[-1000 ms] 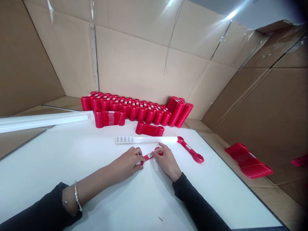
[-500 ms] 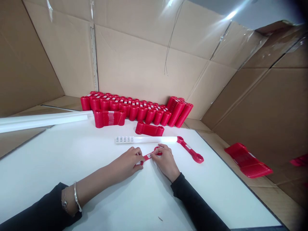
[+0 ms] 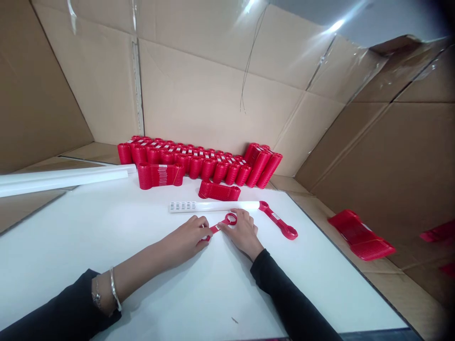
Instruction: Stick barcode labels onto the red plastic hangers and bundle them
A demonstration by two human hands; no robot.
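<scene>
Two hands at one red ring-ended piece on a white table

Directions are counted from the red ring-ended piece (image 3: 214,229). The cardboard walls (image 3: 199,90) rise behind, cut off by the view. Before them is the white table (image 3: 170,298), its near left part hidden under the left arm. At 11 to 12 o'clock stands the row of red bundles (image 3: 195,166); its back ones are partly covered. Long white strips (image 3: 64,182) lie at 10 o'clock, their far ends outside the view. At 3 o'clock, beyond the table edge, is a red bundle (image 3: 360,235); its support is unclear. Red shapes (image 3: 438,231) farther right are blurred.

The left hand (image 3: 190,237) pinches the piece's lower end narrowly, and its fingers hide this end. The right hand (image 3: 244,233) has thumb and forefinger a little apart, the thumb touching near the small label (image 3: 218,227), which is unreadable. The barcode strip (image 3: 227,205) lies at 12 o'clock, partly behind the right fingers. At 3 o'clock fans a red stack (image 3: 277,219).
</scene>
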